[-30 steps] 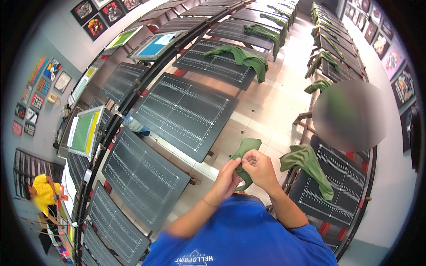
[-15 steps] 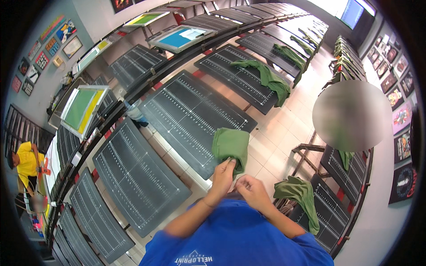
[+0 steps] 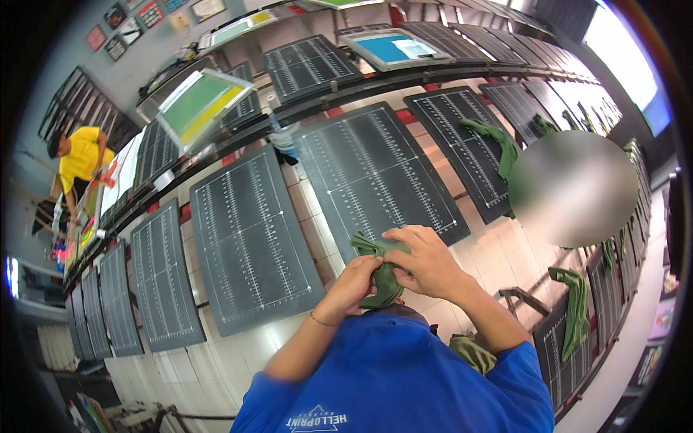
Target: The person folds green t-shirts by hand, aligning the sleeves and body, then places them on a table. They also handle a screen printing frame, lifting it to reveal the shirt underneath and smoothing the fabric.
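A bunched green garment [image 3: 381, 273] is gripped by both hands close to my chest. My left hand [image 3: 351, 283] clutches its lower part from the left. My right hand [image 3: 422, 257] covers its top and right side, fingers curled over the cloth. Just beyond the hands lies a black printing board [image 3: 375, 169] with white ruler lines, and a second one [image 3: 249, 238] sits to its left. Most of the garment is hidden inside the hands.
Rows of black boards curve away on both sides; green garments lie on one [image 3: 498, 144] at the right and another [image 3: 574, 310] at the lower right. A green-yellow screen frame [image 3: 202, 105] stands behind. A person in yellow [image 3: 79, 159] works far left. The floor is pale tile.
The garment hung open from my hands above the board half a second ago; now it is bunched up between them. The view has swung left along the row of boards.
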Demonstrator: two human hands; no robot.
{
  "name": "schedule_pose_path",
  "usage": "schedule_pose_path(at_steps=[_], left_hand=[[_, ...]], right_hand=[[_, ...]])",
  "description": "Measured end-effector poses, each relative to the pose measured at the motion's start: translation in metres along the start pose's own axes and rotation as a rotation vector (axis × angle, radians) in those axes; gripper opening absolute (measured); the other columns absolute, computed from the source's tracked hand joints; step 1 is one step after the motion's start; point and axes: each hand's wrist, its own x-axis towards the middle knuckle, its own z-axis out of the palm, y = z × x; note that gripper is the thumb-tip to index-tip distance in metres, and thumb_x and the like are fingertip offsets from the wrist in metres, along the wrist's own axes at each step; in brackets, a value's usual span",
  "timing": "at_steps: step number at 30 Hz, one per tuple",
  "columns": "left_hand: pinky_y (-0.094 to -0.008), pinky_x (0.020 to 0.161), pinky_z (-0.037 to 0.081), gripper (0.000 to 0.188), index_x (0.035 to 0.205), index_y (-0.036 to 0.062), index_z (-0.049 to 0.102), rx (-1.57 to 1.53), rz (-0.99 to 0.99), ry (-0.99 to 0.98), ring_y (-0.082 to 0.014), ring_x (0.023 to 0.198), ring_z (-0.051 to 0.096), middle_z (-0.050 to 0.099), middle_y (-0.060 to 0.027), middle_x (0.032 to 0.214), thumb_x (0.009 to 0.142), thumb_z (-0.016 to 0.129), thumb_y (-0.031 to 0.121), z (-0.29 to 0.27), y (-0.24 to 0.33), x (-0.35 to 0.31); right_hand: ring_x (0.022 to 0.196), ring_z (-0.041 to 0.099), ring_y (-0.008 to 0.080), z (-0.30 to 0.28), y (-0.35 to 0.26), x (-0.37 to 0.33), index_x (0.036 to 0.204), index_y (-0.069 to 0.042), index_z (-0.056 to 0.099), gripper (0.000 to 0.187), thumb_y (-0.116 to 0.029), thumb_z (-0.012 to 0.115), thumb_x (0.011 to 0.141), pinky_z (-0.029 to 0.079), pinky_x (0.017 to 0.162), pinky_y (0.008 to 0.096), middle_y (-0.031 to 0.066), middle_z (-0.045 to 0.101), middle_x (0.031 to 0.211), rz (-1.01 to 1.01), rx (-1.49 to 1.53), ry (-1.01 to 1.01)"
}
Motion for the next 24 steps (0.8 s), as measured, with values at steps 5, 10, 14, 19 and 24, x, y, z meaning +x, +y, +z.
schedule_pose_path(at_steps=[5, 10, 14, 19, 24], left_hand=[[-0.0351, 0.08, 0.056, 0.027, 0.109, 0.0006, 0.06, -0.055, 0.039, 0.093, -0.017, 0.093, 0.065, 0.064, -0.0078, 0.103, 0.099, 0.042, 0.017, -0.003, -0.007, -0.001], [-0.0394, 0.088, 0.056, 0.027, 0.11, -0.0018, 0.059, -0.126, 0.106, 0.169, -0.019, 0.098, 0.065, 0.063, -0.0113, 0.109, 0.099, 0.042, 0.016, 0.005, -0.013, -0.008], [-0.0415, 0.091, 0.052, 0.027, 0.11, -0.0019, 0.059, -0.336, 0.127, 0.212, -0.0212, 0.1, 0.064, 0.064, -0.0117, 0.109, 0.099, 0.042, 0.017, 0.008, -0.024, -0.013], [-0.0444, 0.093, 0.048, 0.032, 0.113, -0.0008, 0.058, -0.603, 0.222, 0.104, -0.0238, 0.105, 0.063, 0.065, -0.0113, 0.111, 0.1, 0.039, 0.022, 0.003, -0.039, -0.021], [-0.0436, 0.092, 0.049, 0.034, 0.114, 0.0002, 0.057, -0.619, 0.293, 0.269, -0.0232, 0.104, 0.063, 0.066, -0.0113, 0.111, 0.1, 0.038, 0.024, -0.001, -0.049, -0.028]], right_hand=[[0.112, 0.052, 0.0259, -0.001, 0.022, 0.02, 0.092, -0.013, 0.062, 0.028, -0.013, 0.072, 0.066, 0.043, 0.091, 0.0403, 0.0038, 0.057, 0.114, -0.211, 0.077, -0.061], [0.108, 0.054, 0.0219, 0.006, 0.039, 0.03, 0.092, -0.012, 0.061, 0.028, -0.015, 0.072, 0.067, 0.043, 0.09, 0.0382, -0.0003, 0.06, 0.105, -0.463, 0.103, -0.087], [0.1, 0.057, 0.0202, 0.012, 0.043, 0.037, 0.091, -0.012, 0.06, 0.027, -0.014, 0.071, 0.067, 0.044, 0.088, 0.0362, -0.0019, 0.061, 0.098, -0.517, 0.176, -0.051], [0.095, 0.058, 0.0198, 0.019, 0.04, 0.05, 0.091, -0.013, 0.06, 0.026, -0.013, 0.071, 0.067, 0.044, 0.084, 0.0345, -0.0015, 0.06, 0.093, -0.594, 0.237, -0.088], [0.096, 0.057, 0.0188, 0.022, 0.035, 0.064, 0.089, -0.013, 0.059, 0.025, -0.016, 0.071, 0.067, 0.043, 0.085, 0.0342, -0.0015, 0.059, 0.094, -0.731, 0.163, -0.164]])
